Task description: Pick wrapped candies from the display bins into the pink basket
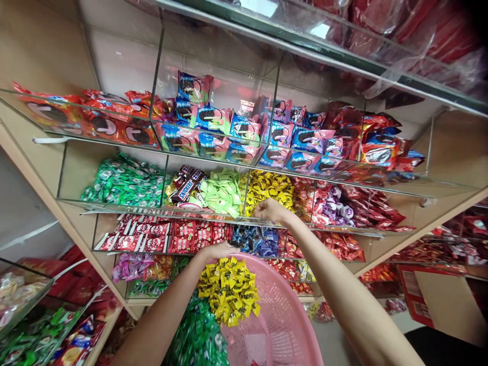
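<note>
My left hand (223, 250) is closed on the far rim of a pink plastic basket (290, 300). Inside the basket lie a heap of yellow-wrapped candies (231, 290) and a larger heap of green-wrapped candies (200, 333). My right hand (270, 210) is at the front of a shelf compartment filled with yellow-wrapped candies (272, 185). Its fingers are curled together at the compartment's front edge, and whatever they may hold is hidden.
Clear dividers split the shelves (213, 214). Beside the yellow candies sit light green packets (224, 190), Snickers bars (186, 187) and purple-white candies (335, 206). Cookie packs (244, 129) fill the shelf above. A cardboard box (450, 305) stands at right.
</note>
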Demonstrator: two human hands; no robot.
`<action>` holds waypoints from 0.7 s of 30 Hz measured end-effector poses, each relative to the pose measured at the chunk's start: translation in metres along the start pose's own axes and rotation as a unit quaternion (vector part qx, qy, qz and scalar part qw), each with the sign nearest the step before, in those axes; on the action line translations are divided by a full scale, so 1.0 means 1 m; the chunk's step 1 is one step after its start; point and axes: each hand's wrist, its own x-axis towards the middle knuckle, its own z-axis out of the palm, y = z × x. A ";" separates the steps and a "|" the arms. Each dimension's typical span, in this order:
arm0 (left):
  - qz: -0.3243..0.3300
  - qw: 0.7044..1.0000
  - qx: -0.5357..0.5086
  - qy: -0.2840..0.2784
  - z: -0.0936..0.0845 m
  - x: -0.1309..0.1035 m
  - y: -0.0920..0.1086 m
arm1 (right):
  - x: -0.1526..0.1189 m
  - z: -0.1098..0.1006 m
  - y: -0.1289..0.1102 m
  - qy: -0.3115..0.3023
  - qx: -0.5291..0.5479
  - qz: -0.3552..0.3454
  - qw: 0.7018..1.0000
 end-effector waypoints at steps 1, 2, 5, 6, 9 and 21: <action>0.001 1.000 0.001 -0.001 0.000 0.001 -0.001 | 0.001 0.001 0.000 0.006 -0.002 0.004 1.000; 0.001 1.000 -0.001 -0.004 0.000 0.001 -0.001 | 0.002 0.002 0.002 0.018 -0.005 0.003 1.000; 0.003 1.000 -0.011 -0.012 -0.001 0.002 -0.003 | 0.003 0.004 0.008 0.074 -0.022 -0.008 0.997; 0.003 1.000 -0.013 -0.014 -0.001 0.003 -0.003 | 0.003 0.004 0.010 0.092 -0.025 -0.010 0.995; -0.007 1.000 -0.024 -0.018 -0.002 0.003 -0.004 | -0.002 0.001 0.013 0.138 0.003 -0.021 0.990; -0.015 0.997 -0.065 -0.042 0.002 0.002 -0.007 | -0.107 0.032 -0.004 0.132 0.196 -0.115 0.965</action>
